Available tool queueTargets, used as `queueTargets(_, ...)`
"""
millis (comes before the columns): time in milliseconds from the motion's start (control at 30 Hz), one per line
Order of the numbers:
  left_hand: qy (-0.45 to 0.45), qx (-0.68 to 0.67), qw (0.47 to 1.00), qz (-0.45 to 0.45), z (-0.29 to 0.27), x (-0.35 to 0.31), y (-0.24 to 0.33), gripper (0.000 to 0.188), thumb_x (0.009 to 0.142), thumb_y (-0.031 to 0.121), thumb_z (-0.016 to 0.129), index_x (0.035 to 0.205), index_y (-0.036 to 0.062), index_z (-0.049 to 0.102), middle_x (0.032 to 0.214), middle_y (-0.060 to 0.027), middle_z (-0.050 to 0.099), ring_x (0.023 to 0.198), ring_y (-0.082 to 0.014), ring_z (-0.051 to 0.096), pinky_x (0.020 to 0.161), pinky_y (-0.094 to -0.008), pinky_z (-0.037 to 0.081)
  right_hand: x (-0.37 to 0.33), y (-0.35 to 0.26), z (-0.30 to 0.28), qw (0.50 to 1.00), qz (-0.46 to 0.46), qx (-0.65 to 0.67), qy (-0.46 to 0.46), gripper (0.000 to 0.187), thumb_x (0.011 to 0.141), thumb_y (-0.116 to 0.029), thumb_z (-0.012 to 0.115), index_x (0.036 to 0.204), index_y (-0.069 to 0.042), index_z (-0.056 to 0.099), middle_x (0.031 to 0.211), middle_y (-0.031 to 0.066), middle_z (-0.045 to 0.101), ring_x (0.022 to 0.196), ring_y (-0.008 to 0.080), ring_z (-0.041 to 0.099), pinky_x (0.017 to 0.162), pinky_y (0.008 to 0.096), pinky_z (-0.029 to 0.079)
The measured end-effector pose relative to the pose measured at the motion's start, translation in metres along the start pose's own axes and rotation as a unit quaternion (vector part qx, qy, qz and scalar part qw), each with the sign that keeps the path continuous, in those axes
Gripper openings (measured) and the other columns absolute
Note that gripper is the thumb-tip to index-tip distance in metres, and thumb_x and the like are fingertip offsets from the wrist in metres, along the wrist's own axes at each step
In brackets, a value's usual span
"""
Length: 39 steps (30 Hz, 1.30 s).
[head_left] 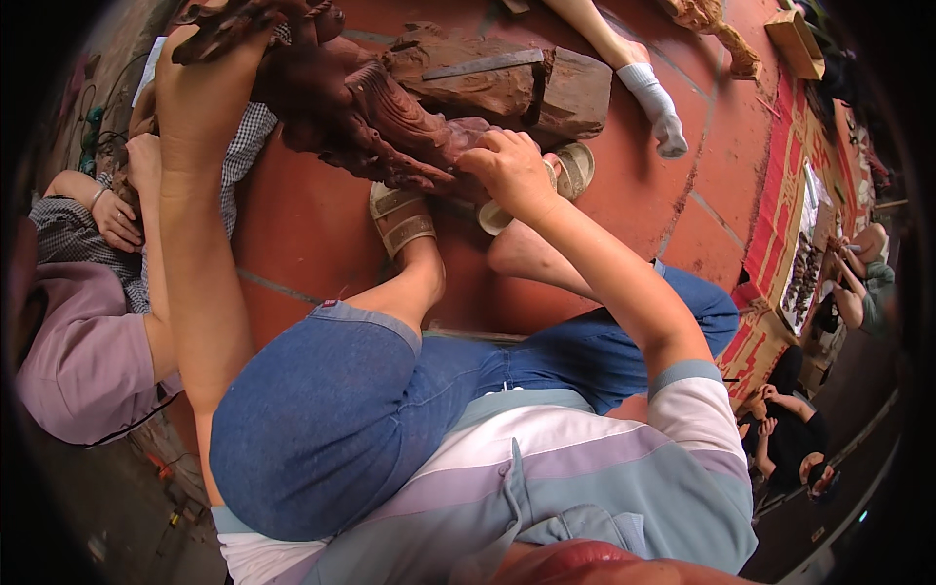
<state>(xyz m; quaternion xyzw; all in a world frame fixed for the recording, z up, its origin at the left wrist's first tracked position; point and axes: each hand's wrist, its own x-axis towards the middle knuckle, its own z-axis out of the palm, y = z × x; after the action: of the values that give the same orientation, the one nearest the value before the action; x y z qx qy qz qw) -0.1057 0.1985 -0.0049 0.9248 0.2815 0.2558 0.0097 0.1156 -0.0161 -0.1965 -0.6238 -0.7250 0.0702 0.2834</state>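
Observation:
A dark reddish-brown wood carving [395, 122] with flowing, grooved folds lies slantwise before me, above my sandalled feet. My right hand [509, 174] is closed over its lower right end, fingers bent and pressed to the wood; anything small beneath them is hidden. On the far left my long outstretched arm leads to my left hand [219, 63], beside the carving's upper branching part [239, 27]. That part covers its fingers, so their pose does not show. Behind the carving sits a rough wooden block [580, 93] with a flat grey metal bar [483, 64] across its top.
Red floor tiles [292, 219] surround me. Close on my left sits a person in a mauve top [83, 336]. Another person's socked foot [655, 112] rests beyond the block. At right, a red patterned mat [770, 224] runs toward other seated people. A wooden box [795, 44] stands far right.

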Motion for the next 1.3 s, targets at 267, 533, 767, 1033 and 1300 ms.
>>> queueTargets(267, 0.006, -0.095, 0.993, -0.064, 0.004, -0.005, -0.007, 0.023, 0.092, 0.009, 0.057, 0.112, 0.0035, 0.065, 0.102, -0.0088, 0.068, 0.089, -0.0135, 0.068, 0.073, -0.025, 0.051, -0.002, 0.001, 0.005, 1.0, -0.014, 0.008, 0.025, 0.013, 0.073, -0.016, 0.066, 0.083, -0.02, 0.071, 0.083, -0.0007, 0.058, 0.085, 0.0199, 0.057, 0.074, 0.0342, 0.041)
queueTargets(533, 0.01, -0.067, 0.996, -0.05, 0.001, -0.003, 0.0, 0.024, 0.093, 0.008, 0.056, 0.114, 0.0024, 0.065, 0.102, -0.0071, 0.069, 0.089, -0.0095, 0.066, 0.075, -0.025, 0.05, 0.0, -0.002, 0.004, 0.999, -0.003, 0.005, 0.032, 0.013, 0.073, -0.017, 0.067, 0.084, -0.021, 0.071, 0.083, -0.0016, 0.058, 0.084, 0.0196, 0.056, 0.073, 0.0338, 0.041)
queueTargets(767, -0.011, -0.031, 0.999, -0.025, 0.003, -0.003, -0.009, 0.023, 0.093, 0.008, 0.057, 0.113, 0.0026, 0.065, 0.106, -0.0058, 0.069, 0.092, -0.0105, 0.066, 0.076, -0.0252, 0.051, -0.006, -0.002, 0.002, 0.999, 0.021, 0.02, 0.022, 0.015, 0.071, -0.013, 0.068, 0.084, -0.021, 0.07, 0.084, -0.0009, 0.058, 0.084, 0.0202, 0.057, 0.073, 0.0344, 0.041)
queueTargets(1033, 0.011, -0.177, 0.975, -0.133, 0.0, 0.003, 0.011, 0.022, 0.092, 0.009, 0.057, 0.111, 0.0056, 0.066, 0.107, -0.0053, 0.069, 0.091, -0.0125, 0.067, 0.076, -0.025, 0.051, -0.002, -0.005, 0.009, 0.999, 0.02, 0.01, 0.037, 0.011, 0.071, -0.015, 0.069, 0.081, -0.02, 0.07, 0.083, -0.0011, 0.059, 0.084, 0.0201, 0.058, 0.073, 0.0342, 0.041)
queueTargets(1300, -0.004, 0.116, 0.99, 0.073, 0.0, -0.002, -0.018, 0.023, 0.092, 0.009, 0.056, 0.113, 0.0063, 0.066, 0.106, -0.0056, 0.069, 0.089, -0.0119, 0.067, 0.075, -0.0246, 0.05, -0.001, -0.006, 0.002, 1.0, 0.018, 0.003, 0.02, 0.012, 0.071, -0.016, 0.07, 0.082, -0.02, 0.072, 0.082, -0.0011, 0.06, 0.081, 0.0198, 0.06, 0.071, 0.0345, 0.043)
